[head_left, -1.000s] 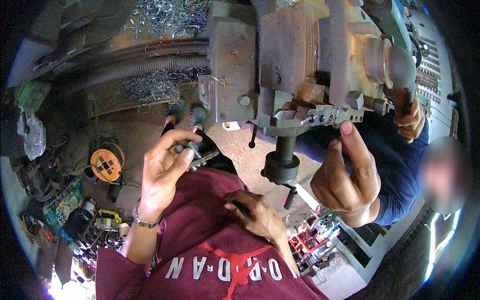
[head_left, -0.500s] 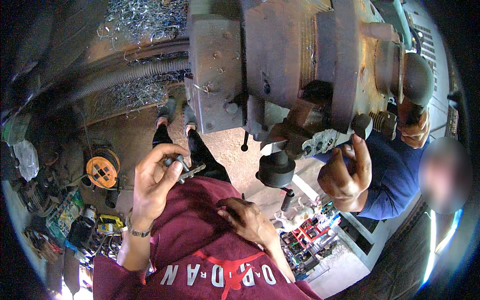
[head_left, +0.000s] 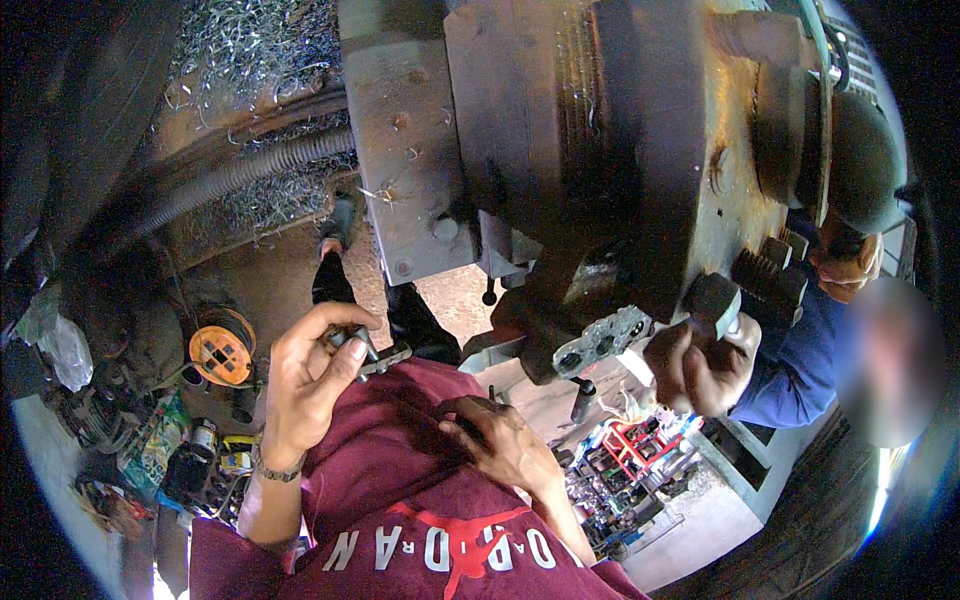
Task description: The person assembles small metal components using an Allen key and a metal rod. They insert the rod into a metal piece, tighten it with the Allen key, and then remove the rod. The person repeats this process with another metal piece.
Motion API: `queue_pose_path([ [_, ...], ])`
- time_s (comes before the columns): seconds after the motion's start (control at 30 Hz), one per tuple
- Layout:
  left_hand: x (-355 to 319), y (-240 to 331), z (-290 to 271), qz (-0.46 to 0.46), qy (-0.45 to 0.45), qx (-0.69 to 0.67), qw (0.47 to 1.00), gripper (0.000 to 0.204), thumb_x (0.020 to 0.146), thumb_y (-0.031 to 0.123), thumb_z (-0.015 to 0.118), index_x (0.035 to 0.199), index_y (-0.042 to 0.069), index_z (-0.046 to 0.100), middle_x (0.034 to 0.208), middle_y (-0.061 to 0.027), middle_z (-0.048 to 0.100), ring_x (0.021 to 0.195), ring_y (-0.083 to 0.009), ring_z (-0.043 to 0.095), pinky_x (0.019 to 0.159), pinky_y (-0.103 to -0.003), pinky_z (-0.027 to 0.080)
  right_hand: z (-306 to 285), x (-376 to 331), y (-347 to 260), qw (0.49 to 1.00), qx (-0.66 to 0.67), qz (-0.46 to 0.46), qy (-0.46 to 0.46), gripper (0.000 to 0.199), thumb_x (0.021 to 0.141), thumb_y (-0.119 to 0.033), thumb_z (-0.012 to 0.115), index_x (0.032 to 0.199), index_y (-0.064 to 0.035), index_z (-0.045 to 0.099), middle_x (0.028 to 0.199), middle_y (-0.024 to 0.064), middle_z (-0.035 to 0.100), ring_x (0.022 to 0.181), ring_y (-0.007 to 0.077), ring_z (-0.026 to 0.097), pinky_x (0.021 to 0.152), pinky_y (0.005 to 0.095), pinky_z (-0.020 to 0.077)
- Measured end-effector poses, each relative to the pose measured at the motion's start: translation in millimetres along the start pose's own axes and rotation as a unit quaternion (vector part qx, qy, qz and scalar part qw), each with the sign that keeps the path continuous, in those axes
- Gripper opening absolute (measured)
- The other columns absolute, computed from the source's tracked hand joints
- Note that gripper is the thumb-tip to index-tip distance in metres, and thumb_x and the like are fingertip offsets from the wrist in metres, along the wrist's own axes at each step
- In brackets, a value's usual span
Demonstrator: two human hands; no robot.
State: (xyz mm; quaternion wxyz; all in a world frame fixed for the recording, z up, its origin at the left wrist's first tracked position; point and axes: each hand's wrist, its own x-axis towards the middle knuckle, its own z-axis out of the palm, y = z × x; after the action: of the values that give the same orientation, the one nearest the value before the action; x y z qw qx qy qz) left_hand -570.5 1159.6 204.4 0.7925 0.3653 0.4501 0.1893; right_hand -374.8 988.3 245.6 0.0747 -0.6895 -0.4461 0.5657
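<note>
My left hand [head_left: 300, 375] is closed in front of my maroon shirt. Pinched between thumb and fingers is a dark metal bolt [head_left: 366, 343], with a small flat metal strip [head_left: 388, 362] beside it. Against the front of the shirt rests my right hand [head_left: 505, 440], its fingers loosely bent and apart, holding nothing I can see. A co-worker's hand [head_left: 700, 370] at the right touches a dark block-shaped knob [head_left: 714, 303] on the large metal machine [head_left: 530, 130]. The co-worker's other hand [head_left: 850, 268] is farther right, partly hidden by the machine.
Curly metal chips [head_left: 255, 60] lie at the far left near a long threaded screw [head_left: 270, 160]. An orange cable reel [head_left: 220, 355] stands on the floor. Behind my right arm is a red rack [head_left: 640, 440] with many small parts. A lever with a ball end [head_left: 489, 298] hangs below the machine.
The machine's tool-holding part looks turned and shifted, now covering the dark round piece below. The co-worker's nearer hand has closed around the knob area. My hands have barely moved.
</note>
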Motion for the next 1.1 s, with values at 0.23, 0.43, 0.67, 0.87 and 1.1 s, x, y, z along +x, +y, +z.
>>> queue_pose_path([
  [0.23, 4, 8, 4, -0.018, -0.007, 0.013, 1.0, 0.02, 0.1, 0.011, 0.063, 0.115, -0.003, 0.065, 0.1, -0.0012, 0.061, 0.083, -0.0053, 0.05, 0.074, -0.02, 0.041, -16, 7, -18, 1.0, -0.014, 0.01, 0.001, 0.03, 0.101, -0.028, 0.062, 0.11, -0.0004, 0.064, 0.099, 0.0213, 0.07, 0.09, 0.0407, 0.068, 0.077, 0.0465, 0.0538],
  [0.43, 9, 12, 3, 0.003, 0.015, 0.096, 0.995, 0.018, 0.1, 0.01, 0.063, 0.112, -0.002, 0.067, 0.096, 0.0005, 0.061, 0.075, -0.0032, 0.044, 0.067, -0.02, 0.037, -54, -4, -58, 0.974, 0.087, -0.126, 0.17, 0.032, 0.093, -0.016, 0.072, 0.12, -0.0008, 0.065, 0.112, 0.017, 0.072, 0.085, 0.0357, 0.072, 0.074, 0.0438, 0.0583],
  [0.67, 8, 20, 3, -0.001, 0.026, 0.118, 0.993, 0.018, 0.1, 0.008, 0.062, 0.114, -0.002, 0.067, 0.091, 0.0029, 0.06, 0.069, -0.0017, 0.041, 0.06, -0.02, 0.032, -76, 8, -78, 0.924, 0.084, -0.288, 0.235, 0.068, 0.071, -0.002, 0.075, 0.137, -0.0042, 0.063, 0.064, 0.0027, 0.047, 0.053, 0.0199, 0.051, 0.052, 0.034, 0.0461],
  [0.87, 7, 28, 4, 0.002, 0.029, 0.171, 0.985, 0.019, 0.1, 0.012, 0.064, 0.114, 0.0, 0.068, 0.089, 0.0036, 0.059, 0.068, -0.0026, 0.042, 0.061, -0.021, 0.034, -85, 17, -90, 0.934, 0.075, -0.279, 0.208, 0.071, 0.077, 0.0, 0.083, 0.142, -0.0042, 0.053, 0.067, 0.0091, 0.063, 0.053, 0.0244, 0.06, 0.053, 0.0357, 0.05],
  [1.1, 9, 35, 9, 0.015, 0.002, 0.173, 0.985, 0.02, 0.101, 0.013, 0.063, 0.114, -0.001, 0.068, 0.09, 0.0023, 0.06, 0.07, -0.0037, 0.044, 0.062, -0.021, 0.036, -93, 4, -105, 0.949, 0.042, -0.223, 0.221, 0.049, 0.079, -0.005, 0.082, 0.125, 0.0009, 0.066, 0.074, 0.0126, 0.07, 0.058, 0.0225, 0.066, 0.055, 0.0338, 0.051],
])
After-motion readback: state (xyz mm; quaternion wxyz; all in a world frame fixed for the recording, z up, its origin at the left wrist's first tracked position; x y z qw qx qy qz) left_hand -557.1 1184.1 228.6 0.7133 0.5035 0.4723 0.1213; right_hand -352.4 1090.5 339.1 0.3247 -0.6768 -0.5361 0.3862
